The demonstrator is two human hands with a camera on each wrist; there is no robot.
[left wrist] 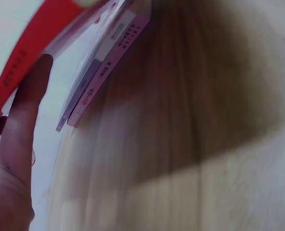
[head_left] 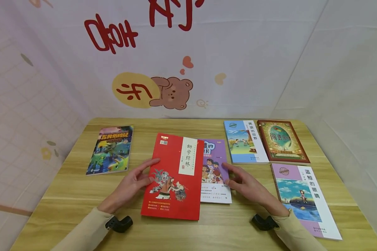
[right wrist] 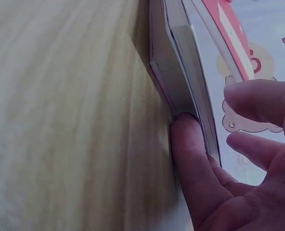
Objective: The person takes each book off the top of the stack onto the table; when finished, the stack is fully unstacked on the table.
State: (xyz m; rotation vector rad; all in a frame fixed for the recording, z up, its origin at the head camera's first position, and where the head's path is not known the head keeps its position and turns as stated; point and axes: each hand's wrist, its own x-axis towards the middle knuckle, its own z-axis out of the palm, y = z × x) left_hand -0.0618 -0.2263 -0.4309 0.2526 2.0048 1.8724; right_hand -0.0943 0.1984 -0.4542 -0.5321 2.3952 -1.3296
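Observation:
My left hand (head_left: 132,183) grips the left edge of a red book (head_left: 169,157), thumb on the cover side. In the left wrist view the red book (left wrist: 29,45) is raised and tilted, with a finger beneath it. Below it lies a purple-covered book (head_left: 216,191), its left part hidden in the head view. Under that is a pink-spined book (left wrist: 106,72). My right hand (head_left: 248,184) is at the stack's right side, fingers spread. In the right wrist view one finger (right wrist: 188,144) touches the edge of the lower book (right wrist: 166,72).
A colourful book (head_left: 110,150) lies at the table's left. To the right are a blue-and-white book (head_left: 245,143), a brown-framed book (head_left: 282,141) and a pink-and-white book (head_left: 306,200). A printed cloth (head_left: 238,69) hangs behind the wooden table (head_left: 81,195).

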